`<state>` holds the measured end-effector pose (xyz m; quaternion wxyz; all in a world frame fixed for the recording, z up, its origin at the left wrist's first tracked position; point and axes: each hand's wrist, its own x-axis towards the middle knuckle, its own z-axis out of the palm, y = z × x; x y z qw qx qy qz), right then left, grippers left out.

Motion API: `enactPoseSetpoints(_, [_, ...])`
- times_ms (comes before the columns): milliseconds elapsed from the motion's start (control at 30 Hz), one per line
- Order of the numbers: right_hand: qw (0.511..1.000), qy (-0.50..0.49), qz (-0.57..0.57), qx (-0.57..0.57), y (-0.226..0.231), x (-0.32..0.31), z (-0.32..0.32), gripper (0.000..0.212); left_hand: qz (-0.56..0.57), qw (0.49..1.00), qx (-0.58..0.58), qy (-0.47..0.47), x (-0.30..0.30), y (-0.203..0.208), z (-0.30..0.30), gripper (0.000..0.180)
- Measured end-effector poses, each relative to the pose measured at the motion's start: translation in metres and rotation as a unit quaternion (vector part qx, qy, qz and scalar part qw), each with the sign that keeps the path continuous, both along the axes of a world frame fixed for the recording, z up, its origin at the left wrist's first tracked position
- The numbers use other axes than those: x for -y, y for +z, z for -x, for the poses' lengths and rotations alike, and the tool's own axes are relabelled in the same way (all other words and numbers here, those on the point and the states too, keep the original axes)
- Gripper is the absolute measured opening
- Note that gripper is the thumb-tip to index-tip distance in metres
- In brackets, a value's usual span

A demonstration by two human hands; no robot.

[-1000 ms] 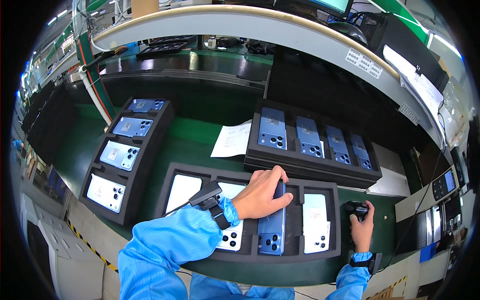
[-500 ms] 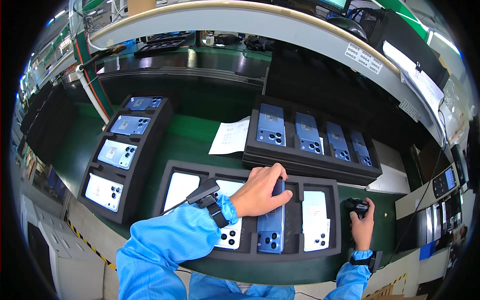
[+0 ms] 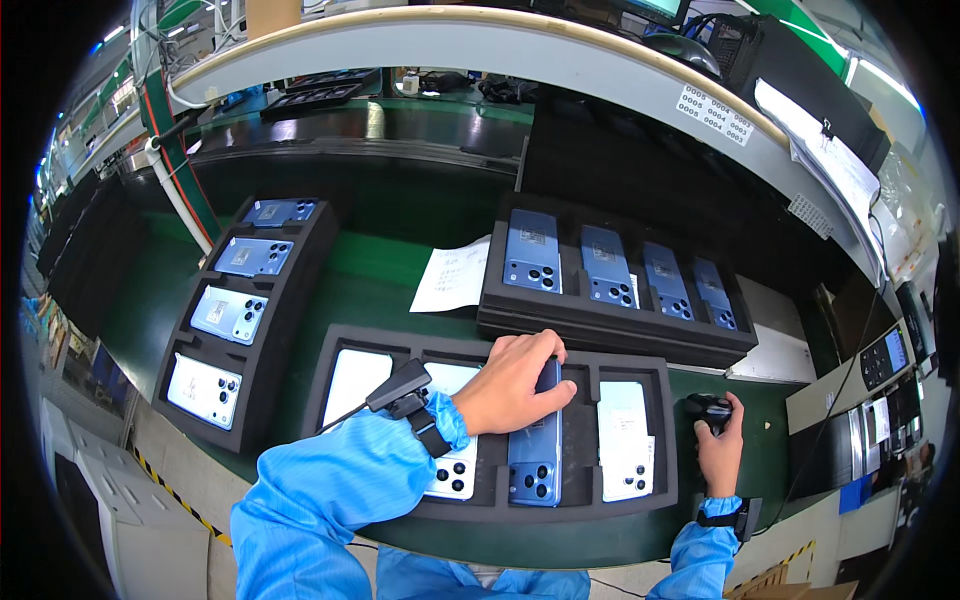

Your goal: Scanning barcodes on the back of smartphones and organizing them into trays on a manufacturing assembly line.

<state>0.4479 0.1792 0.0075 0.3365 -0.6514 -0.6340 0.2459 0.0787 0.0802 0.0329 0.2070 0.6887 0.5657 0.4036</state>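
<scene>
My left hand (image 3: 513, 382) reaches across the near black foam tray (image 3: 585, 508). Its fingers and thumb close around the upper part of a blue phone (image 3: 536, 465), which lies back up in a slot with its cameras toward me. Pale phones (image 3: 626, 440) sit in the slots to either side; my wrist and sleeve partly hide the one at left. Right of the tray, my right hand (image 3: 719, 452) is closed on a rounded black handheld device (image 3: 708, 408) at the green tabletop. Its exact kind is unclear.
More phones fill a foam tray (image 3: 232, 385) at left and a stacked tray (image 3: 610, 330) at the back right. Between them lies a paper sheet (image 3: 452, 276). A shelf edge (image 3: 450, 32) crosses above. A grey machine with a small screen (image 3: 884, 358) stands at far right.
The view has shifted slightly, moving most things a little left in the picture. Both hands keep their grips, and the blue phone stays in its slot.
</scene>
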Motion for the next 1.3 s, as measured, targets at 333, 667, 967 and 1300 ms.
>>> enactPoseSetpoints(333, [0.982, -0.06, -0.175, -0.046, -0.004, 0.004, -0.003, 0.081, -0.045, 0.998, -0.03, -0.019, -0.003, -0.01, 0.0, 0.029])
enactPoseSetpoints(667, [0.834, -0.228, -0.269, -0.425, 0.074, -0.127, -0.25, 0.052, -0.033, 0.999, -0.029, -0.02, -0.004, -0.008, 0.0, 0.032])
enactPoseSetpoints(967, [0.871, -0.323, -0.316, -0.192, 0.105, -0.163, -0.363, 0.046, -0.034, 0.999, -0.018, -0.021, -0.005, -0.01, 0.0, 0.035])
enactPoseSetpoints(1300, [0.893, -0.313, -0.22, -0.239, 0.001, -0.055, -0.234, 0.028, -0.02, 0.999, -0.036, -0.017, -0.006, -0.009, 0.0, 0.032])
